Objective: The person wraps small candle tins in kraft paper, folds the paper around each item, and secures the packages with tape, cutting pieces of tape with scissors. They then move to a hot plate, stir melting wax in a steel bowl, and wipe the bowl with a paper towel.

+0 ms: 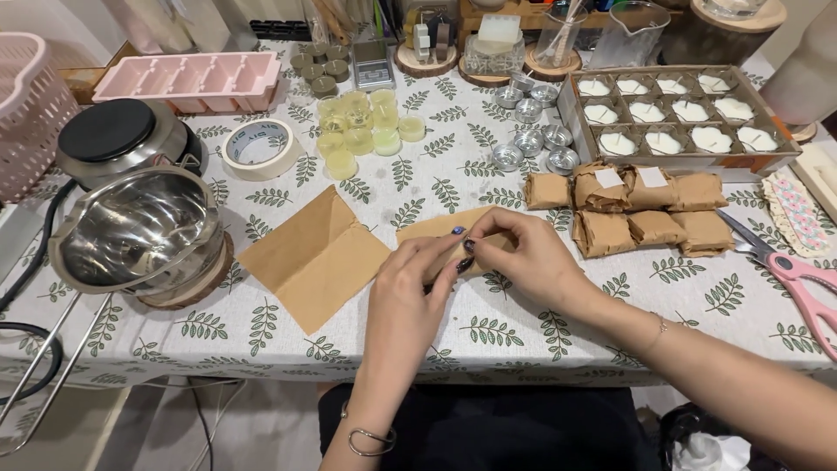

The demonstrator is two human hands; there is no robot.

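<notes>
My left hand (408, 292) and my right hand (523, 253) meet at the table's middle over a sheet of brown paper (433, 228). Both pinch and fold it around something small that the fingers hide. A second brown paper sheet (316, 258), creased down its middle, lies flat just to the left of my left hand. To the right sit several finished brown paper parcels (649, 209), two with white labels.
Pink-handled scissors (789, 270) lie at the right edge. A cardboard tray (789, 150) of white candles stands at the back right, empty metal cups (532, 139) beside it. Yellow candles (359, 129), a tape roll (259, 148), a steel pot (139, 231), a hotplate (118, 135) and a pink mould (187, 77) fill the left.
</notes>
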